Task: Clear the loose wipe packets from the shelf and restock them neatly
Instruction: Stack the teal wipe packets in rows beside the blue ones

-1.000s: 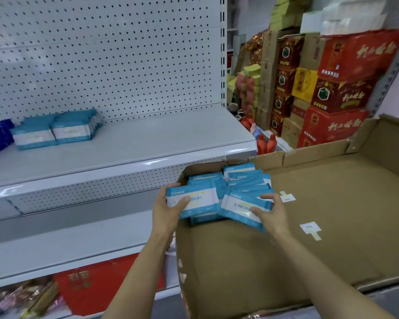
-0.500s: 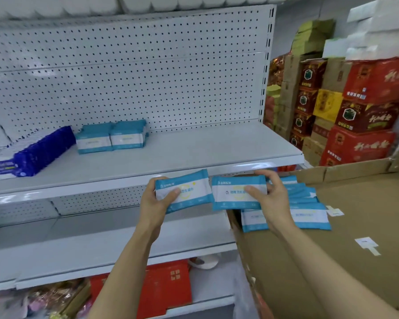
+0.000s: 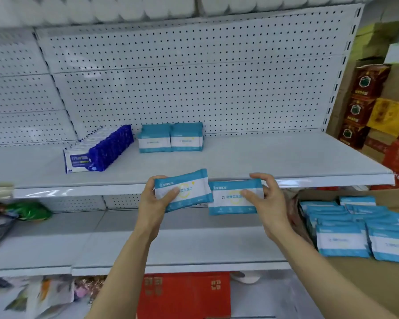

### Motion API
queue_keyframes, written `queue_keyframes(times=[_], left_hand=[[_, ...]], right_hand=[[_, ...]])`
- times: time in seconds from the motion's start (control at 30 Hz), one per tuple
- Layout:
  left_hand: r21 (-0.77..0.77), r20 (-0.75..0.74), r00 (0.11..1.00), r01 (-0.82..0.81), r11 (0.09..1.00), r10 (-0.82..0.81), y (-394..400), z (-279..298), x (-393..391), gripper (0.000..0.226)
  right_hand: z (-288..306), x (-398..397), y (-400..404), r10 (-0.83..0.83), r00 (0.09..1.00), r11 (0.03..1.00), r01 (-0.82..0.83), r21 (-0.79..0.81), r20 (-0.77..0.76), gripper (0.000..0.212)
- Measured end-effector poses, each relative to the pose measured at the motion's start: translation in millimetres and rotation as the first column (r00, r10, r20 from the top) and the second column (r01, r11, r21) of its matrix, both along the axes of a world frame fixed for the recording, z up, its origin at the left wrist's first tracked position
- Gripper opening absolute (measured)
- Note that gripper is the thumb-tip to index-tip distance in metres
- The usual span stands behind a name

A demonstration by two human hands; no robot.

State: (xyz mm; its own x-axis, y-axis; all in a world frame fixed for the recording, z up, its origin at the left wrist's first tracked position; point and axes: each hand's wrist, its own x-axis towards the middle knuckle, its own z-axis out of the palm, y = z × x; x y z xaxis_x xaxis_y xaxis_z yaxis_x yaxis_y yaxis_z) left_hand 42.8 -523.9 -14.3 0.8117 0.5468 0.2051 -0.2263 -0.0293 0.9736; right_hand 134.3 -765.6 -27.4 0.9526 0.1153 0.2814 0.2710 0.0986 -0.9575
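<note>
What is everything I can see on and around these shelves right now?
Teal-and-white wipe packets on shelf: two short rows, middle shelf, at the back.
Dark blue packets: one row, left of those.
Held wipe packets: two, teal-and-white, one in left grip, one in right.
Loose wipe packets: a pile, on cardboard at right.
Red boxes: bottom shelf.
Stacked cartons: red, brown, yellow, far right.
White rolls: top shelf.
Left hand, right hand: each holds one packet.
</note>
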Motion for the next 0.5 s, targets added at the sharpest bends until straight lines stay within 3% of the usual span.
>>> queue_keyframes(times=[0.5], left_hand=[[0.098, 0.054, 0.991, -0.126, 0.987, 0.121, 100, 13, 80, 0.032]], right_hand=[[15, 111, 114, 0.123, 0.991, 0.992, -0.124, 0.003, 0.051, 0.04]])
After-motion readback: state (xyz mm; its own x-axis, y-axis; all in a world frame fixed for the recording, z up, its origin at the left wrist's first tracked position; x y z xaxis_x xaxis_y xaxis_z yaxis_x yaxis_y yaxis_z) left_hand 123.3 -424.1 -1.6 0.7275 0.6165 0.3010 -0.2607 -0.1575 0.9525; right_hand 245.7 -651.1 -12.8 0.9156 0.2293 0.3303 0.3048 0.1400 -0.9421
